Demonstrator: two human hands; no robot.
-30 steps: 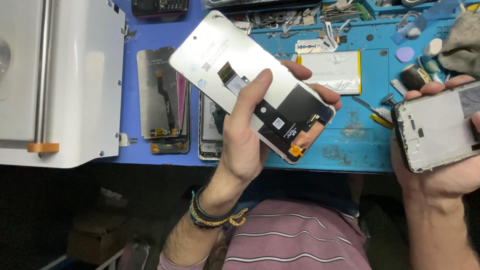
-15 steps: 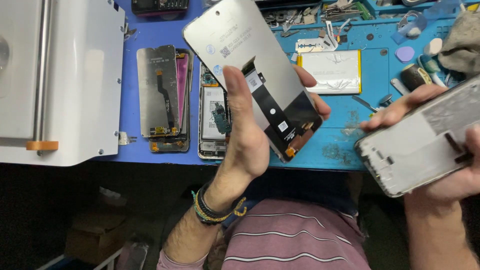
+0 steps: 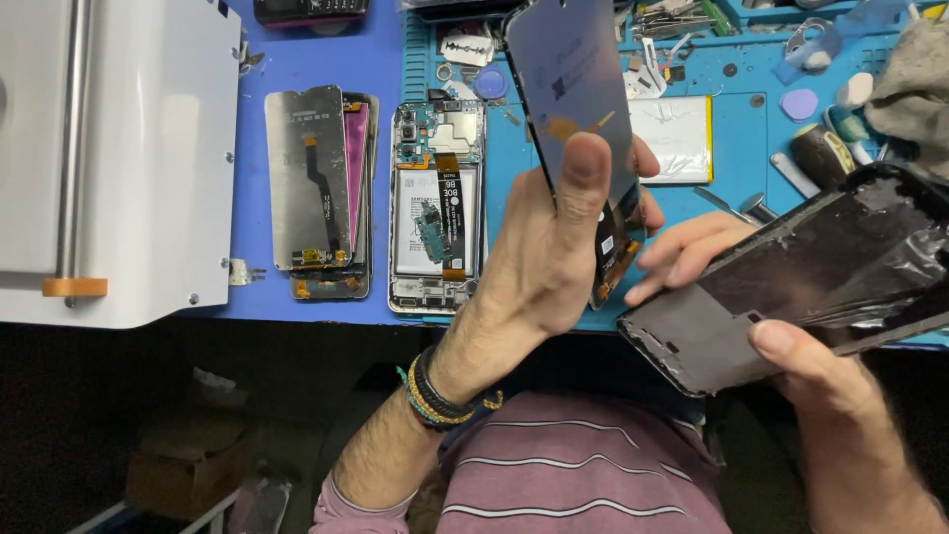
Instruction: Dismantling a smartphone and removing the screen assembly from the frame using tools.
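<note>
Left hand [image 3: 539, 267] raised above the bench edge, clamped on a thin, dark, rectangular phone display panel [image 3: 573, 89]: thumb pressed flat on the near face, other fingers wrapped behind. The panel stands nearly edge-on to the camera, its orange flex ribbon [image 3: 615, 267] hanging at the lower end just right of the palm. Gripping by the faces low down probably leaves the upper length and the ribbon free.

Right hand [image 3: 791, 346] grasps a dark plastic phone frame with loose, glossy protective film [image 3: 801, 277], thumb on the near edge, fingers under the far side and reaching towards the ribbon. The frame lies tilted, open face up, just right of the panel's lower end, the two parts close together but apparently not touching.

Beyond the left hand, on the blue work mat [image 3: 732, 148]: an opened phone body with exposed board and battery [image 3: 437, 208]. Left of that, a stack of grey display panels with flex cables [image 3: 316, 188], laid flat and side by side, likely kept sorted. Far left of the left wrist, a white machine housing [image 3: 119, 158]. A white rectangular battery pack [image 3: 672, 138] lies behind the held panel.
</note>
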